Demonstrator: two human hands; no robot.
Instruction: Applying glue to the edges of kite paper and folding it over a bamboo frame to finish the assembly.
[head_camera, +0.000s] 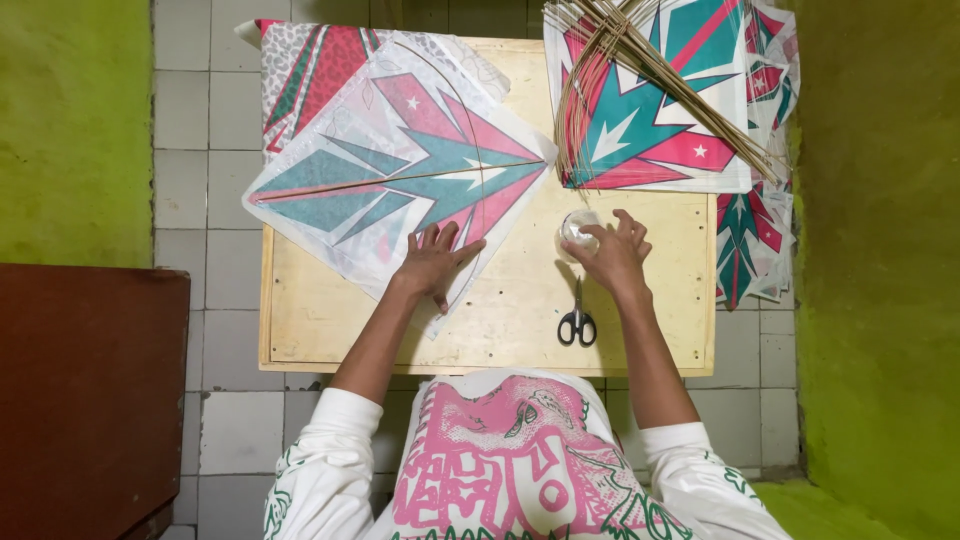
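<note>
A diamond-shaped paper kite (400, 170) in teal, pink and white lies on the low wooden table (500, 320), with thin bamboo sticks along its spine and as a bow. My left hand (435, 262) presses flat on the kite's near corner, fingers spread. My right hand (615, 255) rests on a small clear roll of tape (576, 230) on the table, fingers curled around it. Black-handled scissors (577, 318) lie closed just below my right hand.
A stack of printed kite sheets (660, 120) sits at the table's far right, with a bundle of thin bamboo sticks (640, 60) on top. More sheets (750, 240) hang off the right edge. A dark wooden cabinet (90, 390) stands at left. Green walls flank the tiled floor.
</note>
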